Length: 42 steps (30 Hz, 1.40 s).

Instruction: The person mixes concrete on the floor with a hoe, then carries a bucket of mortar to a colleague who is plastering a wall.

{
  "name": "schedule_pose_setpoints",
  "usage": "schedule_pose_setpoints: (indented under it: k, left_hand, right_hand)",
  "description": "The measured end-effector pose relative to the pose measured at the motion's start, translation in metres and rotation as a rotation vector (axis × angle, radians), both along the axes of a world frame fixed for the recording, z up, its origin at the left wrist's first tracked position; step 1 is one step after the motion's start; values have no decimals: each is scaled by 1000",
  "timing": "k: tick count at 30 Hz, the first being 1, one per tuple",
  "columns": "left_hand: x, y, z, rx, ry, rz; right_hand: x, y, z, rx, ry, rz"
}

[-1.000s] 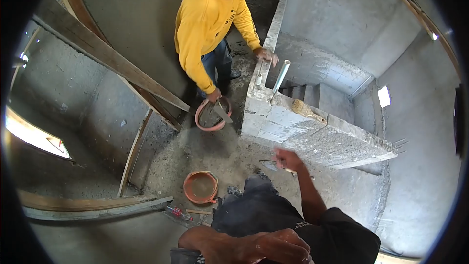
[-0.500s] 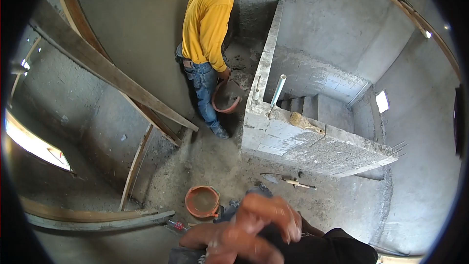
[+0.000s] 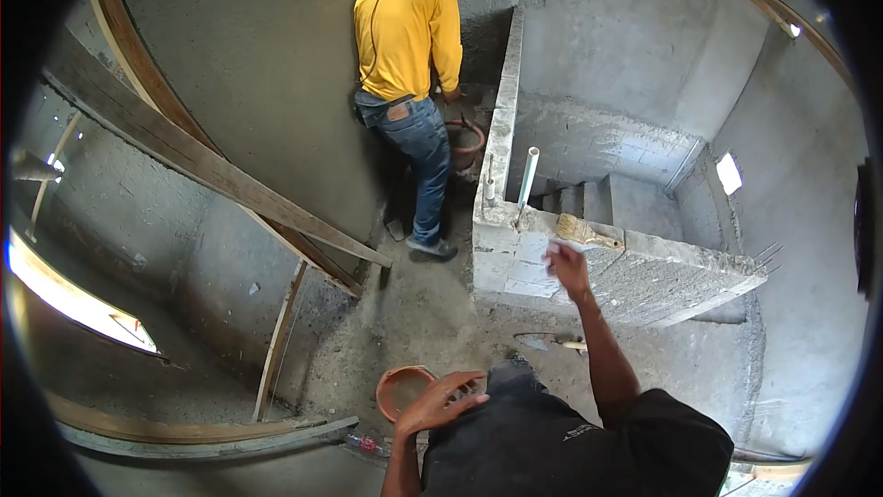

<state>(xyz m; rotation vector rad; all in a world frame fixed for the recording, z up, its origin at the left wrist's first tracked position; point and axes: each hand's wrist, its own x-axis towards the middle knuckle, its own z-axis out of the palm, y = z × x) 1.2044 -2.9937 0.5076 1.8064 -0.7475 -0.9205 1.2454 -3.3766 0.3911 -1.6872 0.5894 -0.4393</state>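
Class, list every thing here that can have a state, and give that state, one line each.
left hand: open, fingers spread over the orange pan
right hand: raised toward the brush, blurred, grip unclear
orange pan: upright on the floor
brush: lying flat on the block wall
trowel: lying on the floor, untouched
white pipe: standing nearly upright
plank: leaning against the plastered wall
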Motion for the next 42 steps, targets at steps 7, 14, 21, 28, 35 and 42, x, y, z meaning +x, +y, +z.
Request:
schedule_pose_setpoints:
  k: [7, 14, 21, 28, 35, 42]
  left_hand:
    - [-28, 70, -39, 274, 28, 232]
    - [-97, 138, -83, 214, -176, 19]
    - [-140, 127, -97, 516, -240, 67]
    - [-140, 133, -118, 339, -259, 76]
    - [-129, 139, -117, 217, -267, 35]
    - [-128, 141, -126, 226, -272, 20]
  right_hand:
    - [116, -23, 35, -646, 20, -3]
    - [127, 2, 35, -855, 306, -107]
    - [139, -5, 55, -1244, 533, 67]
    - [137, -2, 59, -1222, 550, 125]
    - [136, -8, 30, -1324, 418, 48]
    - [133, -8, 24, -1301, 387, 50]
